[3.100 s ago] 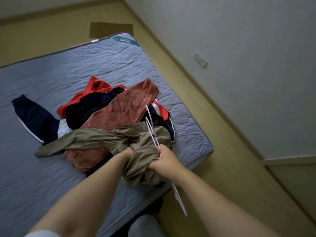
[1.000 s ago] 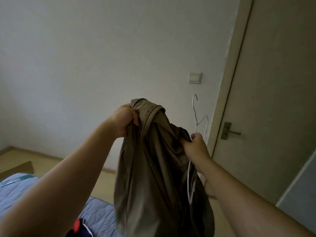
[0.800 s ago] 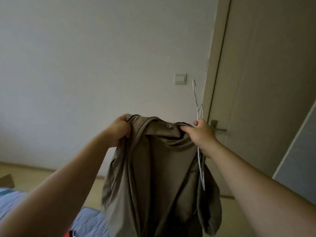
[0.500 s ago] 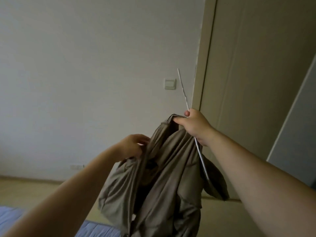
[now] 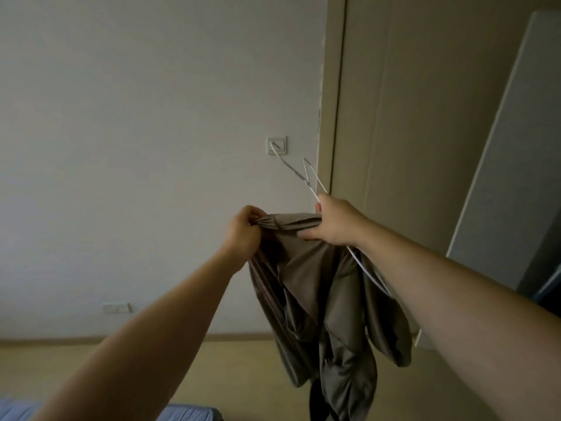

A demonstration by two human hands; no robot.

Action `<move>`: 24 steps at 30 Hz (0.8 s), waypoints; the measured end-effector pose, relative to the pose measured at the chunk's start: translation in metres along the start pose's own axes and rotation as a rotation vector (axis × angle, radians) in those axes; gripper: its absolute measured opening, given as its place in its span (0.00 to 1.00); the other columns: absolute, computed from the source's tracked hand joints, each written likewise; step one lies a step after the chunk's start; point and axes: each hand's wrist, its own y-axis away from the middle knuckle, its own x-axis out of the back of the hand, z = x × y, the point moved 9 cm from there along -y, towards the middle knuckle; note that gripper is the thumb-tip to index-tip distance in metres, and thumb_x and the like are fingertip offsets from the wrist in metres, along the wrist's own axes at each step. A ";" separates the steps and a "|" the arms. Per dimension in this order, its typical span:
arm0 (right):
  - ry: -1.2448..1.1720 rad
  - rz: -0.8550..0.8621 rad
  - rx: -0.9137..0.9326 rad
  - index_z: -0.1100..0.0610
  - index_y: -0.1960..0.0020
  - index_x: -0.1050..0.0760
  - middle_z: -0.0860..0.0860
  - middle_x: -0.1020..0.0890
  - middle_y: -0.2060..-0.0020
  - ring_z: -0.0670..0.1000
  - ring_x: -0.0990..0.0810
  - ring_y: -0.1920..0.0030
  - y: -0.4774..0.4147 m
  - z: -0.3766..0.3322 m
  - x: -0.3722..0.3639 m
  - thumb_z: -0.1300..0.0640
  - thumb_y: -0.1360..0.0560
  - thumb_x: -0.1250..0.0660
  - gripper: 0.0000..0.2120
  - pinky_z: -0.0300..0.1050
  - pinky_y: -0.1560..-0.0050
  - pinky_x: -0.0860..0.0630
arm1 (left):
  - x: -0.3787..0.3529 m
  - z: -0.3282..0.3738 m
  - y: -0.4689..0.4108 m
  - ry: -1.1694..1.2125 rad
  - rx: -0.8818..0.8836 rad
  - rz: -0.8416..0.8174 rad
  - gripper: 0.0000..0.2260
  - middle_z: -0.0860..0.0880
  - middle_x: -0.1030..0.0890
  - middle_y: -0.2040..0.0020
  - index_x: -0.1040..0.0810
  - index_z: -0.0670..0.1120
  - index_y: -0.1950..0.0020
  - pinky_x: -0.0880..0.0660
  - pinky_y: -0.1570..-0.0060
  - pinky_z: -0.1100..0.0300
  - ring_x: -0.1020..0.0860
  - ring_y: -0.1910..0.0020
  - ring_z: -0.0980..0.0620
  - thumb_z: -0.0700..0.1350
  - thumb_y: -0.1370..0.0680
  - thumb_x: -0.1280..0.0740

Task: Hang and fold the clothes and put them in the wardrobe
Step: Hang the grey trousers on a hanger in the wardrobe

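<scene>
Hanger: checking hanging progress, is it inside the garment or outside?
Outside. The right hand grips the hanger with the garment's top edge; its wire shows bare above the hand and beside the cloth below.

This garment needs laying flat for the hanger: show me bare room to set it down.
Bare floor lies between the wall and the mattress corner; that strip shows bare too. Crowded: left hand and right hand grip the garment, hanger in the right, near the door.
</scene>
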 end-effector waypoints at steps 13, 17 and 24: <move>0.137 -0.048 -0.241 0.61 0.44 0.28 0.60 0.21 0.45 0.61 0.21 0.44 0.047 0.091 0.008 0.61 0.28 0.31 0.14 0.43 0.55 0.27 | -0.032 0.061 -0.017 -0.800 -0.197 -0.297 0.09 0.47 0.19 0.53 0.17 0.47 0.50 0.28 0.55 0.57 0.23 0.53 0.45 0.47 0.21 0.37; 0.108 -0.005 -0.235 0.60 0.46 0.31 0.56 0.24 0.51 0.56 0.24 0.54 0.042 0.079 0.012 0.63 0.27 0.34 0.12 0.44 0.65 0.32 | -0.065 0.037 0.018 -0.159 0.034 -0.522 0.21 0.41 0.19 0.53 0.19 0.40 0.47 0.24 0.56 0.55 0.21 0.51 0.41 0.24 0.31 0.43; 0.040 0.049 -0.243 0.56 0.44 0.32 0.55 0.24 0.49 0.56 0.24 0.51 0.041 0.074 0.013 0.66 0.29 0.35 0.15 0.44 0.59 0.28 | -0.097 0.015 0.067 0.019 0.313 -1.006 0.19 0.42 0.15 0.43 0.20 0.41 0.39 0.20 0.42 0.50 0.17 0.43 0.42 0.40 0.29 0.25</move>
